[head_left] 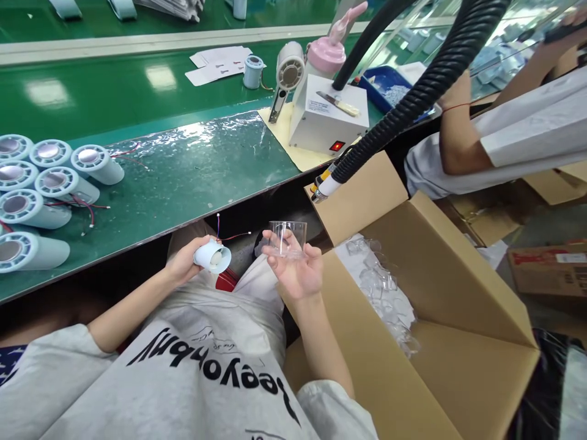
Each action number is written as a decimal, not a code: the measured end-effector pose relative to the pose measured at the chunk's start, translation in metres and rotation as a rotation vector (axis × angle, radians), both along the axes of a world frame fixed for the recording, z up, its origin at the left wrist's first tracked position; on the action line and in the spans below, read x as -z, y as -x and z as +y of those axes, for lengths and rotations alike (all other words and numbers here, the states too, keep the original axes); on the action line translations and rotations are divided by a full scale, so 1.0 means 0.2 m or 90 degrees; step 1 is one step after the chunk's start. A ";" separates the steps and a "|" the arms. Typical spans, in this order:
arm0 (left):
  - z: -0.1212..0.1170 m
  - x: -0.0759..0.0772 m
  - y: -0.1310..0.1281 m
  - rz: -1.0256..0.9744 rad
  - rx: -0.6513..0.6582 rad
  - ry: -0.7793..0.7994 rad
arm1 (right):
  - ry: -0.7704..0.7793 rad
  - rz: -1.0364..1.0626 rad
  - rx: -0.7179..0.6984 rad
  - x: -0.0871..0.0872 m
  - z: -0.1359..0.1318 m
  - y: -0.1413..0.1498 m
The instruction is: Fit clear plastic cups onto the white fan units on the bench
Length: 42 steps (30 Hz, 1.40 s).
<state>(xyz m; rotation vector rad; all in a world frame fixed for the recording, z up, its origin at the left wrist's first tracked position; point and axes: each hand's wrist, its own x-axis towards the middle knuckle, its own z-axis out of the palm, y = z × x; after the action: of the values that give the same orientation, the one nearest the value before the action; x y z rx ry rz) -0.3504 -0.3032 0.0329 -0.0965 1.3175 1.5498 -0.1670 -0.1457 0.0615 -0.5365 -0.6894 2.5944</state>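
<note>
My left hand (186,261) is closed around a light blue cylindrical fan housing (213,255) with thin wires and small connectors sticking up from it. Its open end faces toward my right, showing a pale round part inside. In my right hand (300,272) a clear plastic cup (288,238) is held by the fingers, palm up. The two pieces are apart, both above my lap. More clear plastic pieces (378,278) lie in the open cardboard box (452,360) to the right of my right hand.
Several light blue fan housings (50,253) stand on the green workbench (192,162) at left. A white machine (321,125) with a knife on top sits near a handheld fan (290,70) and pink bottle (325,52). A black corrugated hose (413,91) hangs over the box. Another person's arm (458,131) is at right.
</note>
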 end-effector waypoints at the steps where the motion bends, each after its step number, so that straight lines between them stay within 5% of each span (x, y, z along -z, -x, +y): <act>1: 0.00 0.00 0.00 0.006 0.008 -0.001 | -0.007 -0.015 0.034 0.04 0.03 0.01; 6: 0.00 0.00 0.01 0.026 0.039 -0.003 | -0.186 -0.132 0.216 0.27 0.27 0.11; 13: 0.00 -0.01 0.04 0.042 0.053 -0.001 | -0.420 -0.151 0.217 0.42 0.46 0.14; 20: 0.01 0.00 0.05 0.079 0.105 0.005 | -0.687 -0.186 0.048 0.30 0.30 0.01; 25: 0.10 -0.02 0.04 0.128 0.294 -0.005 | -1.281 -0.312 -0.071 0.15 0.01 -0.04; 28: 0.14 -0.07 0.03 0.185 0.427 -0.023 | -1.442 -0.411 -0.076 0.12 -0.06 -0.01; 32: 0.16 -0.14 0.00 0.386 0.484 -0.054 | -1.379 -0.461 -0.162 0.11 -0.04 0.02; 36: 0.14 -0.14 0.00 0.729 0.449 -0.127 | -1.121 -0.348 -0.207 0.09 -0.01 -0.02; 42: 0.13 -0.04 0.04 0.742 0.432 -0.235 | -0.828 -0.323 -0.090 0.01 -0.03 -0.04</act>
<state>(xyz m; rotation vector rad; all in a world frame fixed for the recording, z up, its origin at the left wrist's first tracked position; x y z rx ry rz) -0.3587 -0.2775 0.0401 1.5229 1.5945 1.1773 -0.1583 -0.1521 0.0598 -0.6524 -2.3071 1.5220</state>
